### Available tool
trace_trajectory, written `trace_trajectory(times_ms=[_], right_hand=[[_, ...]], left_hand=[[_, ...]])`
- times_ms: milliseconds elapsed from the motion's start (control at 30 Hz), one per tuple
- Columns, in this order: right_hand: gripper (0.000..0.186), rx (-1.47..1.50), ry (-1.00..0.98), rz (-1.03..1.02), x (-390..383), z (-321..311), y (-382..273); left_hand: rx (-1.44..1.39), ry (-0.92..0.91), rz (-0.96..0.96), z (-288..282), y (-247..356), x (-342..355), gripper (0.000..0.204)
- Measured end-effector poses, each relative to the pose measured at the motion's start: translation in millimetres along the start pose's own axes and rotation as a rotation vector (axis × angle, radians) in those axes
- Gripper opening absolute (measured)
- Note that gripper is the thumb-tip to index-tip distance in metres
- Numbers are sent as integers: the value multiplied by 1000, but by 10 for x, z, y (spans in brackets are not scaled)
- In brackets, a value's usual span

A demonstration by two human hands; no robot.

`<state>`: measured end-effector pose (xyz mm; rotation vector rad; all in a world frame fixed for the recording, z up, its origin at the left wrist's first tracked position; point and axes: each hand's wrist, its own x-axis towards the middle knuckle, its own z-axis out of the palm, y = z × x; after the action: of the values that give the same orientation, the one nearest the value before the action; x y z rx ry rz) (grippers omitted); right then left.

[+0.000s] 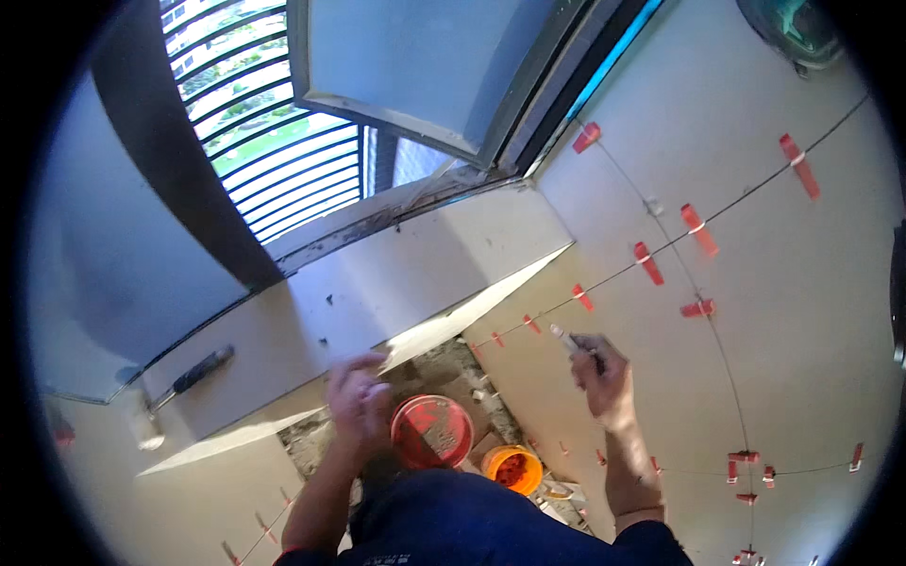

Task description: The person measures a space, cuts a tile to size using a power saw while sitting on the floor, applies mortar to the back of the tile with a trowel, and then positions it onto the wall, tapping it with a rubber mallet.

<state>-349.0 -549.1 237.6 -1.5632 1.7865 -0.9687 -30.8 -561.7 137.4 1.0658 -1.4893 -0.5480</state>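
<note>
My right hand (606, 382) is raised in front of the tiled wall on the right. Its fingers are closed around a slim pen-like tool (563, 336) with a whitish tip pointing up and left; the kind is not clear. The tip is near the row of red tile-levelling wedges (582, 298) along a joint. My left hand (359, 401), slightly blurred, is held over the near edge of the pale window ledge (377, 292). Its fingers are stretched out, and nothing shows in them.
Below stand a red bucket (432, 432) and a smaller orange bucket (511, 470) of red pieces on rough, debris-strewn floor. A black-handled tool (196, 374) with a pale head lies on the ledge. An open window sash (425, 75) and barred window are ahead; a green device (797, 28) is upper right.
</note>
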Motion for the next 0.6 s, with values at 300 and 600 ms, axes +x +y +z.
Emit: trace_trajectory(times_ms=[300,600], right_hand=[[15,187,113,-120,-1241,137,116],[13,221,249,-208,-1942,-113,493]], left_hand=[[-717,-525,-645,893,1239,-347,23],[-979,-49,-620,884,1301,-471,18]])
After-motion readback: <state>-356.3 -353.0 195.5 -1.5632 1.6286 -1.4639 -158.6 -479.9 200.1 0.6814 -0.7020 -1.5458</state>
